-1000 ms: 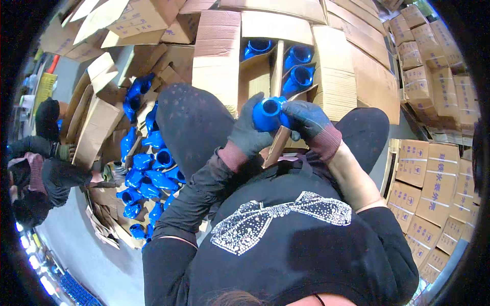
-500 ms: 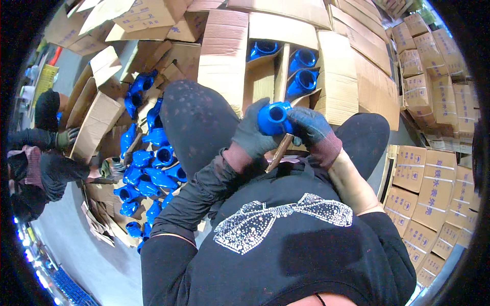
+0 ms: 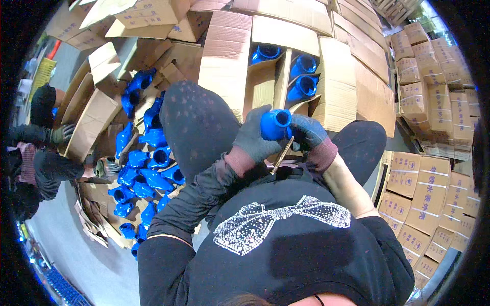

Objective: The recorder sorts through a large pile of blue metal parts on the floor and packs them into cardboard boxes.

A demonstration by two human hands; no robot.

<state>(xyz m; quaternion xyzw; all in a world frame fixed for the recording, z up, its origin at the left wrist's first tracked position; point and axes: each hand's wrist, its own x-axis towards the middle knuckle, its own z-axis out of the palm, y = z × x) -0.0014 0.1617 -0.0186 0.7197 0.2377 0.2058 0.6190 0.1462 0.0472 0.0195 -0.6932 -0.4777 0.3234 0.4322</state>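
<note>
Cardboard boxes (image 3: 434, 127) are stacked on every side of this packing spot, sealed ones piled at three o'clock and flattened or half-folded ones from ten round to twelve. Straight ahead at twelve an open carton (image 3: 286, 66) with cardboard dividers already has three blue pipe fittings (image 3: 301, 76) sitting in its cells. A loose heap of the same blue fittings (image 3: 143, 168) lies on the floor at nine o'clock, with a second person's gloved hand (image 3: 104, 167) working at its far edge.

The seated person holds one blue fitting (image 3: 275, 124) over the lap, just short of the carton. The left hand (image 3: 255, 137), in a grey glove, is wrapped around its body; the right hand (image 3: 309, 133), in a blue-grey glove, grips it from the other side, fingers curled on. A thin strip of cardboard (image 3: 280, 155) stands between the wrists.

By the look of it the piece is being checked or turned before packing. The next move would call for carrying it forward to twelve and lowering it into a free cell, open end lined up with the others.
</note>
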